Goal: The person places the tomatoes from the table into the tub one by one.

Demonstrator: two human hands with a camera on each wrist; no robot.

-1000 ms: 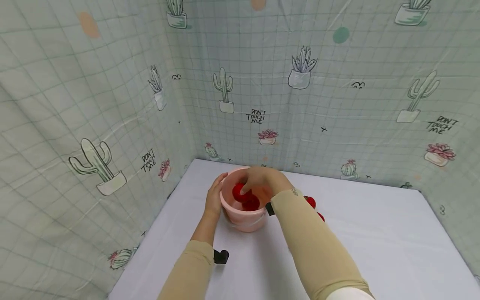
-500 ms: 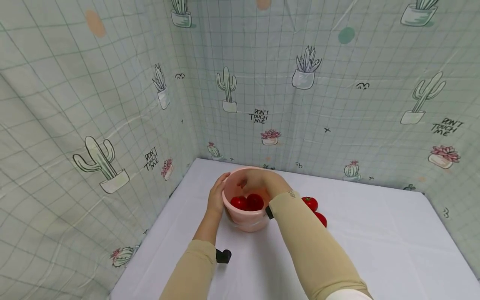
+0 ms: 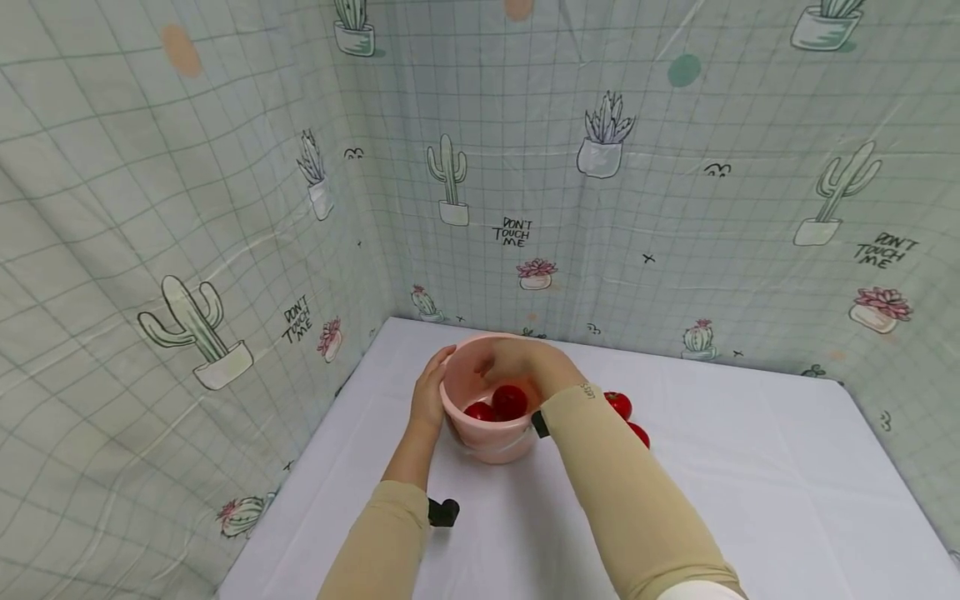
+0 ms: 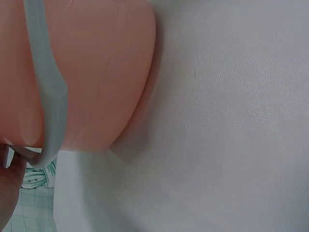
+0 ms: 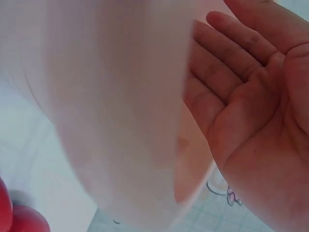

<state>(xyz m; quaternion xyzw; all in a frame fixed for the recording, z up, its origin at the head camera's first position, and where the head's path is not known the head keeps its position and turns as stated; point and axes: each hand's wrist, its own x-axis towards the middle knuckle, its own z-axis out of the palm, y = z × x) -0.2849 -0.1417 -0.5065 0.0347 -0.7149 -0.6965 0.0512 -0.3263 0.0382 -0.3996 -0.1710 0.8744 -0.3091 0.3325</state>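
Note:
A pink bucket point(image 3: 491, 442) stands upright on the white table, its pale handle point(image 4: 54, 111) hanging down its side in the left wrist view. My left hand point(image 3: 427, 400) holds the bucket at its left side, fingertips right at the rim. Over the opening, my right hand point(image 3: 513, 360) reaches into the bucket, its fingers relaxed with nothing between them. In the right wrist view the palm point(image 5: 256, 116) faces the camera and the bucket wall hides the fingertips. Below that hand, a tomato point(image 3: 510, 402) and another tomato point(image 3: 480, 411) lie inside the bucket.
To the right of the bucket, one red tomato point(image 3: 618, 405) and a second tomato point(image 3: 639, 434) sit on the table point(image 3: 750, 467), partly hidden by the right sleeve point(image 3: 622, 475). A cactus-print cloth point(image 3: 675, 208) rises behind and to the left.
My right hand has let go of a tomato, which now lies in the bucket beside the other. The fingers have opened and drawn up slightly. My left hand stays at the rim.

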